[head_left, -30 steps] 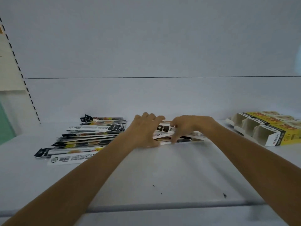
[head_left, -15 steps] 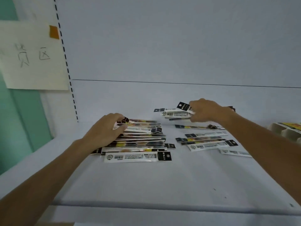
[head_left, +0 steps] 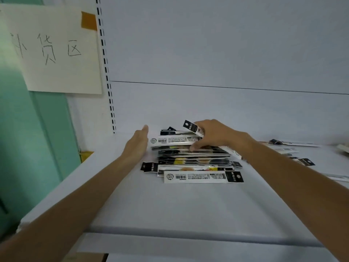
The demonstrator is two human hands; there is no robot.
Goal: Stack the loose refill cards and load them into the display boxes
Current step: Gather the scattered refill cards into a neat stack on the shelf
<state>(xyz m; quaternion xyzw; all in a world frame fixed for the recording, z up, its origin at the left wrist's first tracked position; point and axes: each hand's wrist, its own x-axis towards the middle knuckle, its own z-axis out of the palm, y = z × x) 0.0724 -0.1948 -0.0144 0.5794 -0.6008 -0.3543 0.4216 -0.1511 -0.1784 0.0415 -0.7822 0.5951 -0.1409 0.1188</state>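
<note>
White flat shelf board (head_left: pixel 179 208) is carrying everything. Sitting mid-shelf is a messy pile of refill cards (head_left: pixel 194 163), long narrow white-and-black strips with glossy fronts, all lying flat and side-on to the camera. The frontmost card (head_left: pixel 203 177) is showing a barcode, a round symbol and rows of tiny print I'm not managing to read. Its black header at the 3 o'clock end is reading what looks like "M&G". A small black tab (head_left: pixel 149 167) poking out at the pile's 8 o'clock is wearing the same logo.

The left hand (head_left: pixel 137 146) is standing on edge at the pile's 9 o'clock end, fingers straight and together, holding nothing. Whether the palm is actually touching the card ends, I can't tell. The right hand (head_left: pixel 217 137) is lying over the top of the pile, fingers curling round a tilted card (head_left: pixel 193 128), white with a black header sticking up towards 11 o'clock.

More loose cards (head_left: pixel 294 143) of the same sort are lying scattered out at 3 o'clock, well apart from the pile.

Up at 10 o'clock a cream paper sign (head_left: pixel 56 72) is hanging under a strip of orange tape (head_left: pixel 88 20), handwritten, ending in 货区. It's hanging just left of a white slotted upright (head_left: pixel 105 72), with a green wall panel (head_left: pixel 34 148) below.
</note>
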